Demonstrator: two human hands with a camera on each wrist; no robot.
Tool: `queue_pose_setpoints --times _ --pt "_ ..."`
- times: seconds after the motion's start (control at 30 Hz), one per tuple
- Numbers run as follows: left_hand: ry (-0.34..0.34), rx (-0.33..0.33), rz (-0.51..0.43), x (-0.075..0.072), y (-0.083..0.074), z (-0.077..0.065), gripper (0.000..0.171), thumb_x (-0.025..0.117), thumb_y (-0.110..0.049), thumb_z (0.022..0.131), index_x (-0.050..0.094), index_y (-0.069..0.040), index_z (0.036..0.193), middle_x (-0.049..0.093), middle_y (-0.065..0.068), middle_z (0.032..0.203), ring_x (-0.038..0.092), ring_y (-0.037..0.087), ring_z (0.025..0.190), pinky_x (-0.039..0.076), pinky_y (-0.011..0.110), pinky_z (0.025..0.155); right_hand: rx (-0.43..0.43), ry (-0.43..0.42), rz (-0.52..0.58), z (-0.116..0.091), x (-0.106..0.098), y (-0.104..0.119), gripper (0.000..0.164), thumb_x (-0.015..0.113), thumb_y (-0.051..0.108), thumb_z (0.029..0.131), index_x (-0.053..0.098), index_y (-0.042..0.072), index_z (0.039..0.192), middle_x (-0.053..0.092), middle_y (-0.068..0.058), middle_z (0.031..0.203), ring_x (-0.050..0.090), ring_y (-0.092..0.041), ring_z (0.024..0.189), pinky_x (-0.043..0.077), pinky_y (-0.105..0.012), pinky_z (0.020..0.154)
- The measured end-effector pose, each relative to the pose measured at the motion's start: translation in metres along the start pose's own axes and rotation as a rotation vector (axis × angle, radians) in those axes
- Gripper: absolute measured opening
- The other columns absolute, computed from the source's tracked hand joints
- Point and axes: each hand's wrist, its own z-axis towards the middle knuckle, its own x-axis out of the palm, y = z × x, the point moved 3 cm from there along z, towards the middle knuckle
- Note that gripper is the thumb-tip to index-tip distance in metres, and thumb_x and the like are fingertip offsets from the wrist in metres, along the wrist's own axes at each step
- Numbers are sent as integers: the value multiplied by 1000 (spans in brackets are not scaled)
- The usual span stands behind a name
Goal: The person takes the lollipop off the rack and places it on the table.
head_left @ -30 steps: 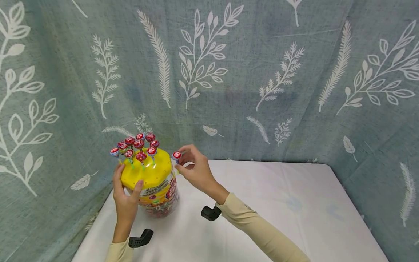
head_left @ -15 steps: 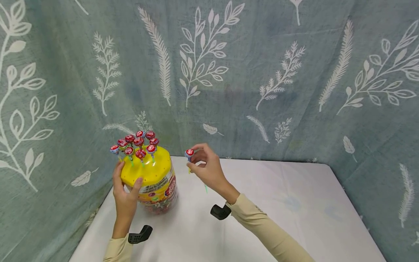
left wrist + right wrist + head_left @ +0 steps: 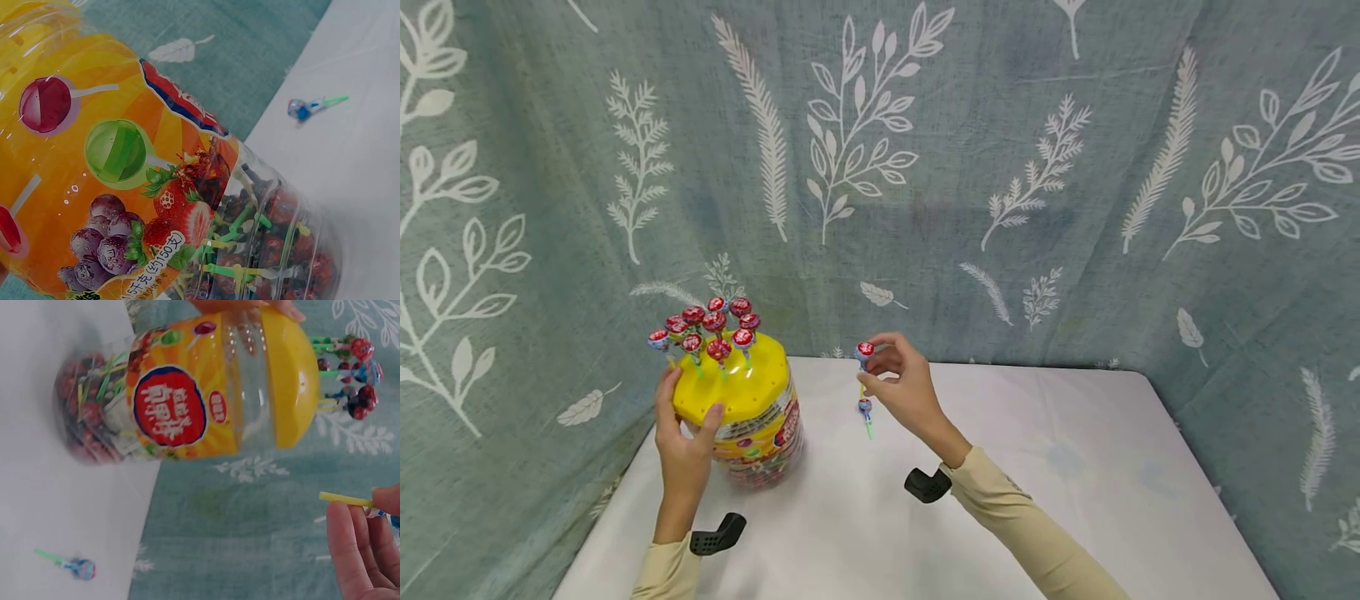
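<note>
A clear plastic candy jar (image 3: 756, 454) with a yellow lid (image 3: 737, 392) stands at the left of the table. My left hand (image 3: 683, 462) grips it at the lid, thumb in front and fingers along the left side. Several red and blue wrapped lollipops (image 3: 718, 350) stick up from holes in the lid. To the right of the jar, my right hand (image 3: 913, 400) pinches a lollipop (image 3: 865, 352) by its yellow stick (image 3: 347, 499), head up. Below that hand lies another lollipop (image 3: 303, 109) with a green stick, flat on the white cloth.
More lollipops (image 3: 87, 412) fill the bottom of the jar. A white cloth (image 3: 1037, 483) covers the table. Behind it and on both sides hangs a grey-green curtain (image 3: 940, 275) with white leaf prints.
My right hand has moved right, away from the jar, with the lollipop. The lollipop lying on the cloth has come into view from behind it. My left hand keeps its grip.
</note>
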Motion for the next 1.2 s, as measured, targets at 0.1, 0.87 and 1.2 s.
queue_pose_setpoints --times 0.1,0.87,1.2 --pt "1 -6 4 -1 -1 0 72 62 -17 86 27 -31 148 17 -11 154 33 15 130 26 29 108 18 -5 21 -1 -4 -6 41 64 -14 78 48 -11 116 59 -32 89 60 -46 79 55 -42 63" --pt "0 2 -8 0 1 2 71 61 -16 86 27 -30 148 16 -10 155 31 15 133 26 25 107 185 -69 -33 -9 -37 -58 43 65 -11 80 53 -11 121 60 -31 90 62 -45 80 53 -49 63" --pt "-3 2 -13 3 0 -1 72 61 -15 86 28 -28 148 16 -10 155 32 15 132 28 24 105 259 -101 -38 -11 -46 -80 43 67 -9 79 55 -10 120 61 -30 90 64 -43 78 54 -47 62"
